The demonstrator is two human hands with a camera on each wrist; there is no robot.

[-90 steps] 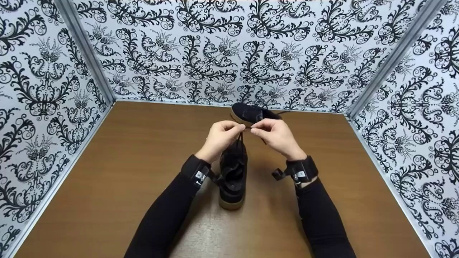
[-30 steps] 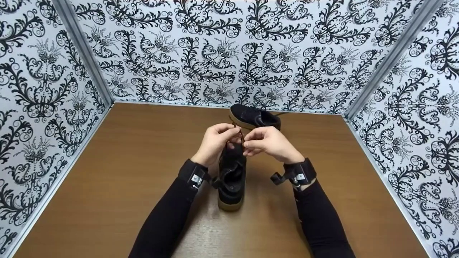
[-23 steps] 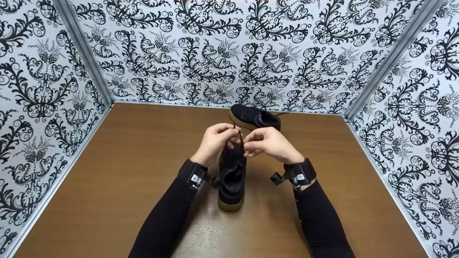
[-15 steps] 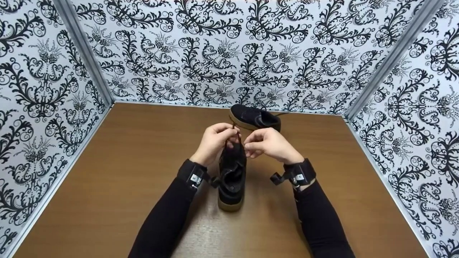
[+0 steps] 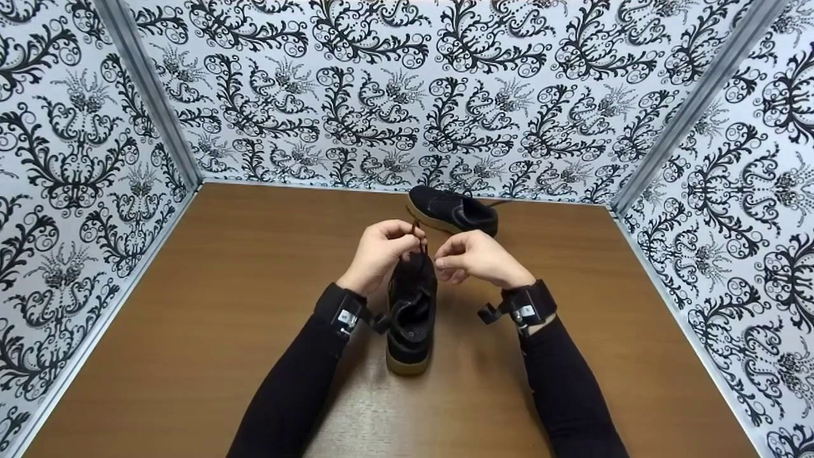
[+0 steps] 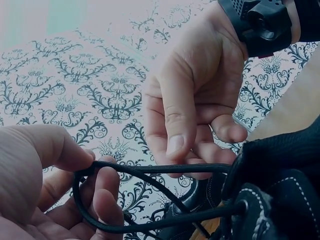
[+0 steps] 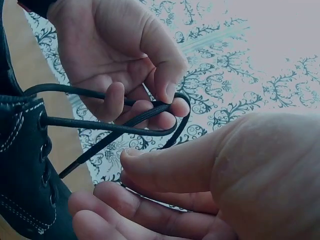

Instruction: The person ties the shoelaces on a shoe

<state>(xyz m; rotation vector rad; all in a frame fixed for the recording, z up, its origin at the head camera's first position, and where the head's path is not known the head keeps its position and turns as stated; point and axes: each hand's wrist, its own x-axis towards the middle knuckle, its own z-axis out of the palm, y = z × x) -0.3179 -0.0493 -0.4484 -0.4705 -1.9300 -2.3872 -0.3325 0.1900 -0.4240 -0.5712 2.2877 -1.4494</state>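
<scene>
A black shoe (image 5: 409, 331) with a tan sole stands on the table, its heel toward me. In the left wrist view, a black shoelace (image 6: 175, 218) rises from its eyelets and bends into a loop. My left hand (image 5: 381, 251) pinches this loop between thumb and fingers above the front of the shoe. Close on the right is my right hand (image 5: 480, 257), its fingers loosely bent and the thumb near the index finger. No lace shows in its grasp. In the right wrist view, one lace end (image 7: 75, 167) with its tip hangs free beside the shoe.
A second black shoe (image 5: 455, 210) lies farther back, near the patterned back wall (image 5: 381, 95), with a lace trailing to its right. Patterned side panels and grey metal posts enclose the brown wooden table (image 5: 254, 286). Both wrists wear black camera straps.
Three seconds ago both hands pinched lace higher up, over the toe. Since then they have come lower, the left holding a loop; lately the right hand has drawn slightly away to the right.
</scene>
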